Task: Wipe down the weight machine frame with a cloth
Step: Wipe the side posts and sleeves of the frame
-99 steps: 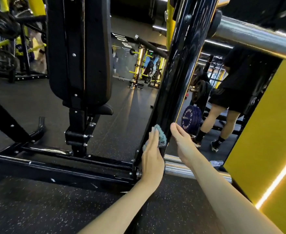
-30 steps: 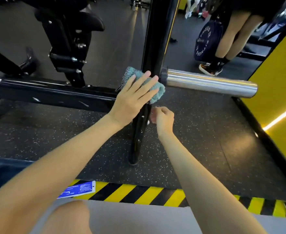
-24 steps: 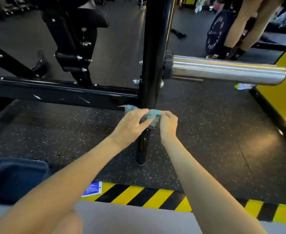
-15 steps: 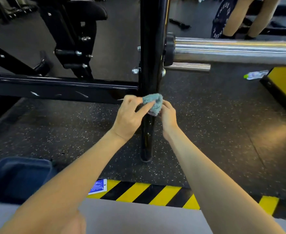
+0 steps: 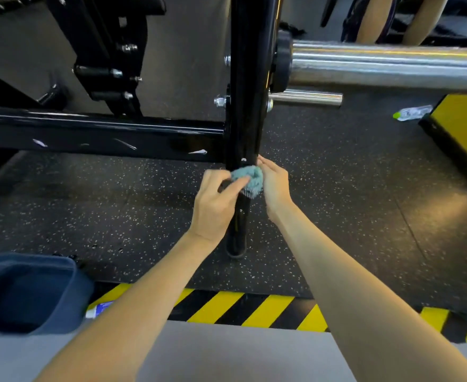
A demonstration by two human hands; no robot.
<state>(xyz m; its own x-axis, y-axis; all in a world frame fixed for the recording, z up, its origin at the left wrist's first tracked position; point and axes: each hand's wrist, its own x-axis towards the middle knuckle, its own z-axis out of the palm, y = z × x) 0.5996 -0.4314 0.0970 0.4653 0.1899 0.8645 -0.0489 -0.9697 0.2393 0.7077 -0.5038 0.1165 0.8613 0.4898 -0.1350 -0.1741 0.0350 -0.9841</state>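
Wrapping the teal cloth round the black upright just below its joint with the cross beam, we pinch one end with our left hand and curl our right hand round the other. Gripped from both sides, the cloth hugs the upright, which we judge lets it scrub front and flanks together.
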